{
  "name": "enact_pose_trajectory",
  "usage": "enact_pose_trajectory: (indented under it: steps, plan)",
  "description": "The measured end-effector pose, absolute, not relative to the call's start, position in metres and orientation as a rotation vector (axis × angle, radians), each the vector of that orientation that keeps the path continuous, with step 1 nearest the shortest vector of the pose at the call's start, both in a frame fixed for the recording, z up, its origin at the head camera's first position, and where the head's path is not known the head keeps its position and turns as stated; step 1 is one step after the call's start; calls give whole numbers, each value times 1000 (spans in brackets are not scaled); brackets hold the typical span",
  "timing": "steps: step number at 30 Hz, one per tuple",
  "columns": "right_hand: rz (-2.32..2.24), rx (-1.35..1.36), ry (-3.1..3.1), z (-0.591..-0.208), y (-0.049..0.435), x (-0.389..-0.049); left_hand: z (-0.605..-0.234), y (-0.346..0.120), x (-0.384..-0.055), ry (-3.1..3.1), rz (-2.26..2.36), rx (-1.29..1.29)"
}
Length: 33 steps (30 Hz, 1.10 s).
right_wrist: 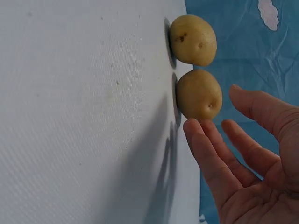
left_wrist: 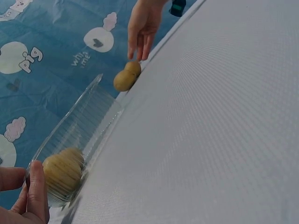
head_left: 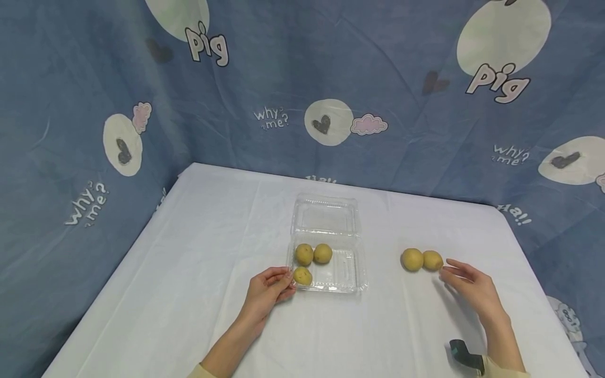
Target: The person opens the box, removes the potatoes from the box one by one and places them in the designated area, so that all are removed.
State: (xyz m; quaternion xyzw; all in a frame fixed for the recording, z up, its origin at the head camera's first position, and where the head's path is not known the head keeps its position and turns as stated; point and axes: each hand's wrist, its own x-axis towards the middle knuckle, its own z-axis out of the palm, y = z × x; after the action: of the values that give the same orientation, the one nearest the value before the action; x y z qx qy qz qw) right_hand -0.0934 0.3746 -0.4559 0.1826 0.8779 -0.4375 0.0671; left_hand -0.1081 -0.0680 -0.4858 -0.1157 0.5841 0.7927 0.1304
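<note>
A clear plastic clamshell container [head_left: 340, 270] lies with its lid folded back, and three potatoes [head_left: 323, 253] sit in the left part of its base. My left hand [head_left: 269, 291] pinches the container's left edge between thumb and fingers, as the left wrist view also shows [left_wrist: 32, 198]. To the right, two more potatoes [head_left: 413, 260] rest side by side on the table. Beside the nearer potato [right_wrist: 200, 95], my right hand [right_wrist: 247, 158] is spread with thumb and fingers apart, holding nothing. Its fingertips are very close to that potato; whether they touch it I cannot tell.
A white cloth covers the table [head_left: 212, 236]. Blue printed fabric [head_left: 283, 147] hangs behind it and along the left and right sides. A dark strap end [head_left: 465, 357] sticks out from the right wrist, near the sleeve.
</note>
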Motion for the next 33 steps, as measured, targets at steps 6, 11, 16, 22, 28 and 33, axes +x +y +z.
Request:
enact_pose_trajectory:
  steps: [6, 11, 16, 22, 28, 33]
  plan:
    - [-1331, 482, 2704, -450, 368, -87, -486, -69, -108, 1697, 2302, -333]
    - [-1337, 492, 2703, -446, 358, -81, -486, -69, -108, 1699, 2304, -334]
    - [-1351, 431, 2772, -443, 351, -77, -485, -68, -108, 1701, 2302, -334]
    - [-1415, 288, 2788, -433, 340, -75, -484, -68, -108, 1710, 2295, -337]
    - [-1382, 161, 2733, -425, 326, -75, -482, -68, -106, 1724, 2282, -330]
    - [-1374, 22, 2755, -424, 314, -75, -481, -68, -104, 1725, 2268, -317]
